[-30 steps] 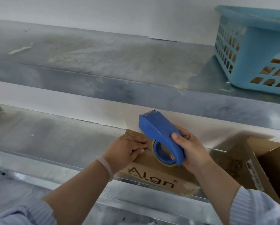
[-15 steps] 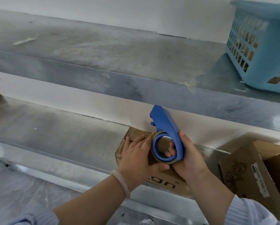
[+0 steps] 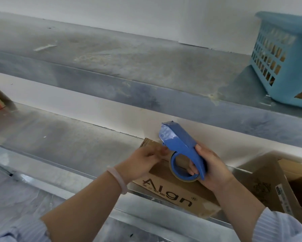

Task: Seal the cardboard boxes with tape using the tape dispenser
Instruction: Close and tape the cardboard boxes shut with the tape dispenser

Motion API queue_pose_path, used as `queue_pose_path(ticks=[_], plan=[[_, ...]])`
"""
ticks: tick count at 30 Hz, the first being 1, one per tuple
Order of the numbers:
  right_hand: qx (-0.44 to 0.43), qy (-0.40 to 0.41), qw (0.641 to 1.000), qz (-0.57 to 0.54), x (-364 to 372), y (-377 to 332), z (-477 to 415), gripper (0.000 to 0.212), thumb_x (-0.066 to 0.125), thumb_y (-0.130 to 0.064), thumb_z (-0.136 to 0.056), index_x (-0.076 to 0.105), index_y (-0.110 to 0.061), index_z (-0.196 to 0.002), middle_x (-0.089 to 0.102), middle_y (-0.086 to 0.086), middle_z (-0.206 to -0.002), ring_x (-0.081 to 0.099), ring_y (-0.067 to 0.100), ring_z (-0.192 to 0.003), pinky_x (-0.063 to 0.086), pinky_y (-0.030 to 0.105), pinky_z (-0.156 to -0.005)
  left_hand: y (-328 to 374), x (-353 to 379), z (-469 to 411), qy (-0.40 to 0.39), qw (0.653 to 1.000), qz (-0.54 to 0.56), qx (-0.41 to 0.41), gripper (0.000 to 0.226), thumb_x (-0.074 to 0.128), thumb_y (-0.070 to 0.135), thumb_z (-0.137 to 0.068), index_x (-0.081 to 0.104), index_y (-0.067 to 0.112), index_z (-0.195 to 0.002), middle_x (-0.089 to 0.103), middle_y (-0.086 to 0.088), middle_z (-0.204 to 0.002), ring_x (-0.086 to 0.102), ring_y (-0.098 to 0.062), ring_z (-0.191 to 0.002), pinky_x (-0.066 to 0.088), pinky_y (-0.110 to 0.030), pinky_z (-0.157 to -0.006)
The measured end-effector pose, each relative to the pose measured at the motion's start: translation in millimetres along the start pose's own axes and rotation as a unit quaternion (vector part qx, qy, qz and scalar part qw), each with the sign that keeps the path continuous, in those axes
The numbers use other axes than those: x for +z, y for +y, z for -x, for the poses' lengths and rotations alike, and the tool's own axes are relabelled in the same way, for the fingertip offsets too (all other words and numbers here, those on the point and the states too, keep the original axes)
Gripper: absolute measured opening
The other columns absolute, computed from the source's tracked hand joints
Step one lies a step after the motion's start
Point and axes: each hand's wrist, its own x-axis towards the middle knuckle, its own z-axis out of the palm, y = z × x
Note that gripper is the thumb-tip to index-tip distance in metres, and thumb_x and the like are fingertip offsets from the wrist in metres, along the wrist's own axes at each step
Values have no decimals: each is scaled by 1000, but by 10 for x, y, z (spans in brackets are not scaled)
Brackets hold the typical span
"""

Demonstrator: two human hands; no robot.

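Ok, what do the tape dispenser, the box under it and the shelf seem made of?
Tape dispenser: likely plastic, solid blue, smooth with a soft sheen. Box: cardboard, matte brown with black print, scuffed pale near one corner. Shelf: probably sheet metal, grey, dully reflective, scratched and stained.

A blue dispenser (image 3: 181, 147), gripped in the right hand (image 3: 213, 170), tilts nose-up and away from the wrist. Its ring carries a roll of brownish tape (image 3: 185, 179), with that hand's fingers (image 3: 193, 169) through the core. Under both hands lies a closed brown box (image 3: 173, 191), "Algn" printed on its near side. The left hand (image 3: 143, 161) is over the far-left corner, fingertips close to the dispenser's neck. Just right of the right wrist stands a second box (image 3: 269, 186), flaps open.
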Motion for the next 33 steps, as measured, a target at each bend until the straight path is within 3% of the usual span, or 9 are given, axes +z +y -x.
queue_pose_path(ticks=[3,7,12,15,20,22,25,30,33], plan=[[13,-20,999,45,7,-45,-64,45,63,-26,-82,61,-1,-119,59,11,-55,52,16,-38,43,22,-40,90,-142,1,59,982,159,-80,37,43,45,-99,77,29,-97,75,6,-96,69,-12,-92,44,-27,-84],[25,-20,998,59,7,-53,-96,49,65,-26,-81,62,-6,-125,62,12,-59,53,17,-39,43,22,-39,151,-181,-62,87,956,247,-128,61,29,61,-98,77,23,-95,76,-1,-93,67,-12,-97,36,-22,-85],[38,-33,996,79,4,-54,-104,49,67,-27,-78,66,-13,-125,64,13,-66,54,18,-41,44,24,-40,152,-173,-76,135,954,238,-122,24,61,32,-93,74,14,-101,76,-6,-89,70,-27,-93,56,-39,-88],[45,-30,994,94,17,-73,-107,50,68,-30,-77,66,-17,-125,65,13,-67,56,18,-43,44,24,-40,125,-200,-97,162,955,214,-126,22,66,30,-90,73,11,-96,75,-8,-86,70,-23,-87,58,-38,-84],[61,-26,985,156,11,-188,-99,50,63,-23,-81,60,-9,-129,72,7,-76,66,15,-57,49,22,-47,66,-221,-170,199,953,186,-135,24,64,28,-92,69,5,-83,70,-16,-79,61,-24,-76,56,-49,-88],[66,-25,981,180,5,-255,-89,50,65,-21,-79,62,-6,-126,74,11,-94,71,20,-75,54,25,-59,27,-220,-214,218,944,212,-129,28,58,23,-96,65,5,-76,67,-15,-76,61,-26,-76,54,-50,-91],[66,-40,965,249,-36,-364,-57,50,69,-25,-77,65,-11,-125,71,15,-112,69,30,-98,53,35,-78,-17,-247,-257,229,938,222,-134,27,54,20,-99,64,3,-81,69,-18,-84,66,-26,-80,57,-43,-87],[67,-33,939,337,-136,-480,23,55,74,-31,-73,64,-19,-126,72,8,-115,68,29,-106,53,40,-87,-77,-307,-264,230,929,249,-150,24,51,18,-100,63,-1,-92,69,-24,-100,69,-32,-96,60,-35,-79],[63,-37,931,359,-90,-464,35,58,80,-41,-69,66,-28,-124,72,2,-114,69,23,-104,55,33,-82,-72,-328,-269,232,935,229,-137,28,47,19,-101,62,2,-86,72,-19,-88,71,-26,-82,61,-35,-73]])
